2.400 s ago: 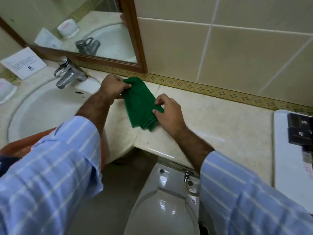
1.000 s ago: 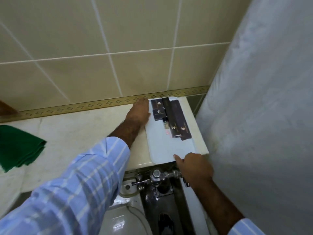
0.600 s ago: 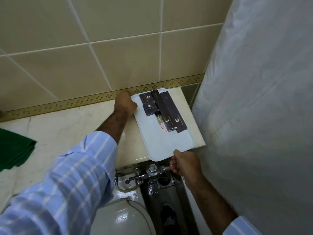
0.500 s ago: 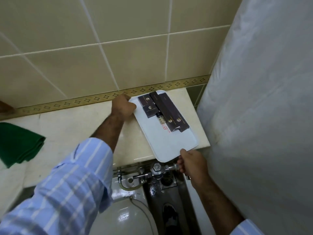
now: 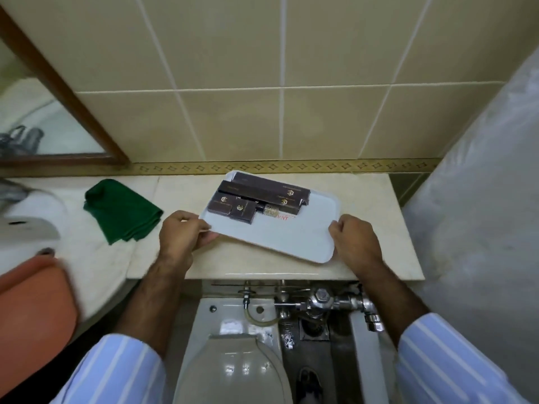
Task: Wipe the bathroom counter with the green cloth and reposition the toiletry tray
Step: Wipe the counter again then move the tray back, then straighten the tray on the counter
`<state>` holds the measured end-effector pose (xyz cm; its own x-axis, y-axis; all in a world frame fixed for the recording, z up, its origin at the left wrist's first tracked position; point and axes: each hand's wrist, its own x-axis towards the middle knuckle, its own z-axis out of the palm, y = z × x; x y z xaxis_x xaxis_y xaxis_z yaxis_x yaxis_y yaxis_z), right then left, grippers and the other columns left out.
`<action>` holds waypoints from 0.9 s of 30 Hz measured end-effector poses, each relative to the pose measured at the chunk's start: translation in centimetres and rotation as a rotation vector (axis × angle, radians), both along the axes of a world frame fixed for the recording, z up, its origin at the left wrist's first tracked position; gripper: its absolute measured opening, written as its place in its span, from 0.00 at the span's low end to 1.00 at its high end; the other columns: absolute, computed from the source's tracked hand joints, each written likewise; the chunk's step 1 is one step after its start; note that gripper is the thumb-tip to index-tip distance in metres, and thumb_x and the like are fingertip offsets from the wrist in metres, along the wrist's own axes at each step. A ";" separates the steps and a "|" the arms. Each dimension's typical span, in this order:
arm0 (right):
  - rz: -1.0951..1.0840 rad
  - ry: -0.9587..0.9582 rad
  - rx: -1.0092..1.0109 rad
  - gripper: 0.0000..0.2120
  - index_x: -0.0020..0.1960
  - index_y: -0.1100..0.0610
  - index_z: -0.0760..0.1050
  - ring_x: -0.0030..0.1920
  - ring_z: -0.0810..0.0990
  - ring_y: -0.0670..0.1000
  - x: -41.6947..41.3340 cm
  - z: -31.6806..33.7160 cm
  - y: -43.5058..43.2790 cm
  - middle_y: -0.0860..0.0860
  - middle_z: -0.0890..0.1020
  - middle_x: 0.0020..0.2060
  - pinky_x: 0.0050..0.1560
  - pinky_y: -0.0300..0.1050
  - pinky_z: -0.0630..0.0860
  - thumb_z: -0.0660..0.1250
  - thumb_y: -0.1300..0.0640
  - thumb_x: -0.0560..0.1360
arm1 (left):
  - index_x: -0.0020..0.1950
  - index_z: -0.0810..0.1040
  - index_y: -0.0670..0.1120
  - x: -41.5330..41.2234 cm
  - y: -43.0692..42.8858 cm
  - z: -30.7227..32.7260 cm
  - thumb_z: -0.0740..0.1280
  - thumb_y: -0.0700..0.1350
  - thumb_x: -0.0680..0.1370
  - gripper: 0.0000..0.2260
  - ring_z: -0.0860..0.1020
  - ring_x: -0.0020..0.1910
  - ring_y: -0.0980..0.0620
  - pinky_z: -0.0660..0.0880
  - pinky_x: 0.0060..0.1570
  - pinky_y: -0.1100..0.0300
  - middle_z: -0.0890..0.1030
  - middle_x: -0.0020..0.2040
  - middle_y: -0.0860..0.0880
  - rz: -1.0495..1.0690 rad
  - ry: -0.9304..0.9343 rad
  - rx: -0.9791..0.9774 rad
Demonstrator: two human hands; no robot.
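My left hand [image 5: 180,237] was closed on the left short edge of the toiletry tray [image 5: 294,237], fingers curled over the rim and the thumb lying along its near corner. My right hand [image 5: 354,239] was closed in the same way on the right short edge, knuckles toward me, the fingers wrapped over the rim. I held the tray between both hands, skewed over the desk [image 5: 388,228], its far left corner close to the patterned border at the foot of the tiled wall [image 5: 233,112]; I could not tell whether its underside touched the desk.

In the tray, all gathered in the far left part, lay dark brown boxes [image 5: 262,195]: two long ones side by side along the far edge and two short ones nearer my left hand. A small bottle [image 5: 269,210] lay just beside the short boxes, touching the nearer long box, with a bit of red print showing beside it. The near and right parts of the tray were bare white.

The green cloth [image 5: 122,212] lay folded on the desk to the left of the tray, apart from it and near my left hand, between the tray and the sink [image 5: 26,223].
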<state>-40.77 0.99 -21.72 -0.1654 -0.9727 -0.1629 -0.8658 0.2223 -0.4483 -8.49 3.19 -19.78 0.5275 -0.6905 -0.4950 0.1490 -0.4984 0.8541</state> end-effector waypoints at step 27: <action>0.129 0.131 -0.427 0.15 0.50 0.60 0.73 0.50 0.79 0.63 11.1 -2.1 -8.2 0.59 0.77 0.49 0.40 0.51 0.75 0.63 0.47 0.81 | 0.48 0.84 0.49 8.9 -5.1 -1.5 0.74 0.59 0.74 0.14 0.82 0.44 0.51 0.80 0.52 0.57 0.84 0.46 0.51 -0.237 -0.698 0.201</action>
